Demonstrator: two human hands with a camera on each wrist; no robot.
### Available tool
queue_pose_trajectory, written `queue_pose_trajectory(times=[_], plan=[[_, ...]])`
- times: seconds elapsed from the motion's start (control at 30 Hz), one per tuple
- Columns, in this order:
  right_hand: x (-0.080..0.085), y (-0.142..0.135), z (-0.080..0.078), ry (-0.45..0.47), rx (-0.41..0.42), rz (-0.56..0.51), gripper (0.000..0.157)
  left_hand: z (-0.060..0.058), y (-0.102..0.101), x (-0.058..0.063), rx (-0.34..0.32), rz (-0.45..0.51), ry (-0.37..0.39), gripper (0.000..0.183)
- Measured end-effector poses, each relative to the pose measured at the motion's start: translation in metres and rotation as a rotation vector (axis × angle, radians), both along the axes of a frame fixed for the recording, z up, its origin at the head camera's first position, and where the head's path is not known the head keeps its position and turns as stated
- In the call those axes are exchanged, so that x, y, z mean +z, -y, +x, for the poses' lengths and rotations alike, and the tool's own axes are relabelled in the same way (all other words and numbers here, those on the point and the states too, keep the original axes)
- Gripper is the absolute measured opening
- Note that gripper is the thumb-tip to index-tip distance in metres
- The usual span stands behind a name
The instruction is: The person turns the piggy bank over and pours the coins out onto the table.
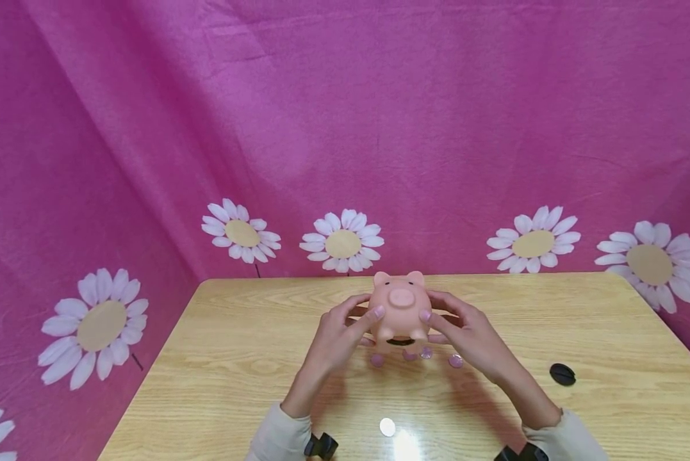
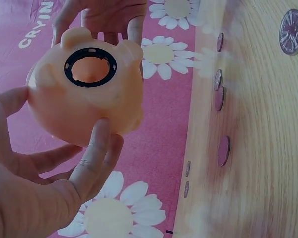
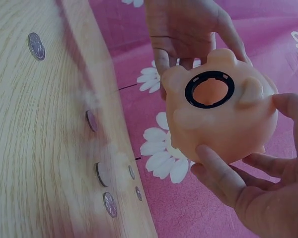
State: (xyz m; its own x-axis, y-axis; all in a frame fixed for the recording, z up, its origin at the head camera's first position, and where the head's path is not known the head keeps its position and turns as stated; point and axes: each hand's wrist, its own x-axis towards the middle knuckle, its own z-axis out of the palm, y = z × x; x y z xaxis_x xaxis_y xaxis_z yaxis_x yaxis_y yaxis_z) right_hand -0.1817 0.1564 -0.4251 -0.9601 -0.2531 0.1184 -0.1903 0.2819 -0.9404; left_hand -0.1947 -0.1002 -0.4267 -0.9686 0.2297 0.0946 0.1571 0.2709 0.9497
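A pink piggy bank point(image 1: 401, 314) is held up above the table, its snout toward the head camera. My left hand point(image 1: 337, 333) grips one side of it and my right hand point(image 1: 468, 330) grips the other, fingers and thumbs curled round the body. Both wrist views show its underside, where a black ring point(image 2: 69, 69) frames an open round hole. A black oval plug point(image 1: 562, 374) lies on the table to the right of my right hand. Below the bank several coins point(image 1: 455, 361) are scattered on the wood.
The wooden table point(image 1: 235, 358) stands against a magenta cloth point(image 1: 345, 128) printed with white daisies. Nearer to me lies another coin point(image 1: 387, 427), beside a bright glare spot. Cloth also hangs along the left side.
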Motion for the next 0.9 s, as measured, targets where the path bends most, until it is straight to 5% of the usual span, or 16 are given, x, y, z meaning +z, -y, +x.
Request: queue_pose_trajectory(times=[0.27, 0.43, 0.6, 0.8, 0.9], plan=[[0.002, 0.002, 0.0, 0.102, -0.018, 0.043, 0.054, 0.0, 0.0, 0.001, 0.013, -0.114, 0.017, 0.061], [0.007, 0.003, 0.004, 0.02, -0.025, -0.041, 0.051, 0.003, 0.002, 0.007, 0.008, -0.017, -0.028, 0.059], [0.01, 0.007, 0.008, 0.062, -0.034, -0.007, 0.052, 0.004, 0.003, 0.011, 0.017, -0.034, 0.013, 0.059], [0.015, 0.009, 0.01, 0.005, -0.042, -0.071, 0.051, 0.008, 0.005, 0.015, -0.007, 0.052, 0.0, 0.057], [0.013, 0.008, 0.008, 0.003, -0.03, -0.059, 0.051, 0.006, 0.003, 0.013, -0.001, 0.024, 0.012, 0.058]])
